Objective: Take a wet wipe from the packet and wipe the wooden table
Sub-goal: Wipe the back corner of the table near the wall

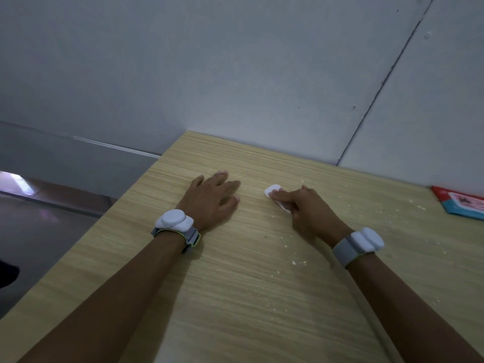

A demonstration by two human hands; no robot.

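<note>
Both hands were on the wooden table (235, 297): my right hand (310, 210) pinched the folded wet wipe (275, 196) flat, crumbs (298, 262) lying nearer me, left hand (212, 199) spread open, holding nothing.

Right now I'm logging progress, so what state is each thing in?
wet wipe: folded small, pressed on the table
right hand: pinches the wipe
left hand: flat on the wood
packet: lying flat at the right edge
wooden table: white crumbs scattered on its right half

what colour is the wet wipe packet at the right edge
The packet is blue and red with a pink panel, seen in the head view.
</note>
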